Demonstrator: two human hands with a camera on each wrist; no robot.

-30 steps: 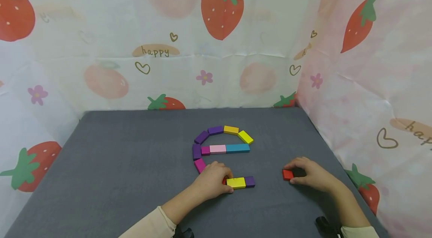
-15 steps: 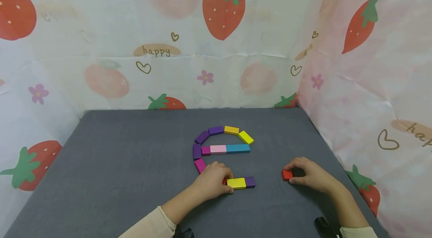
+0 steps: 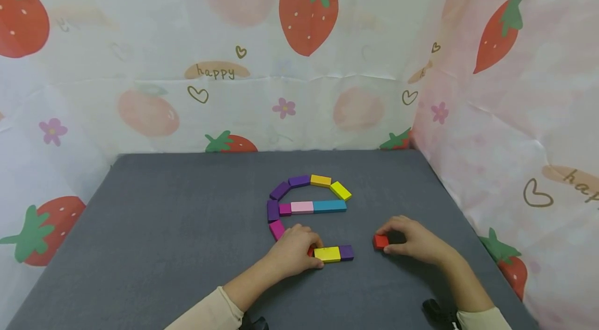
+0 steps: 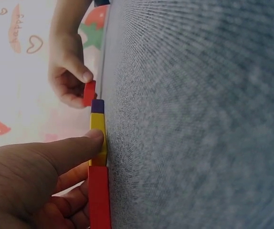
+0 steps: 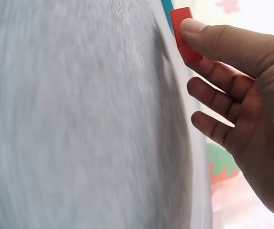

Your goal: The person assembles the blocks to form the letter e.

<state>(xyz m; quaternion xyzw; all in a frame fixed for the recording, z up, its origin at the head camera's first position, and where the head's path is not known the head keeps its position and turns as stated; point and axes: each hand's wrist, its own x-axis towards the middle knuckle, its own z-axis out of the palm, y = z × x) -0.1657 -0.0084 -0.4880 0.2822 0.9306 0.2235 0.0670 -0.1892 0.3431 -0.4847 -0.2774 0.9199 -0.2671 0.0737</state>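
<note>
My left hand [image 3: 293,250] pinches a yellow block [image 3: 327,254] at its near end, the thumb lying on it in the left wrist view. A short purple block [image 3: 346,252] touches its right end. Beside it on the left is a red block [image 4: 99,198], mostly covered by the hand in the head view. To the right, my right hand [image 3: 416,239] pinches another red block [image 5: 187,36] between thumb and forefinger, apart from the row. Whether this block touches the cloth is hard to tell. The other right fingers are bent loosely in the right wrist view.
Behind my left hand, purple, orange, yellow and magenta blocks form a curve, including a purple block [image 3: 299,181]. A bar ending in a blue block [image 3: 329,206] crosses inside it. Grey cloth [image 3: 178,226] covers the table; a strawberry-printed curtain [image 3: 309,111] stands behind and at the sides.
My right hand has moved left with the red block, towards the purple end of the row. The left hand and the laid blocks stay where they were.
</note>
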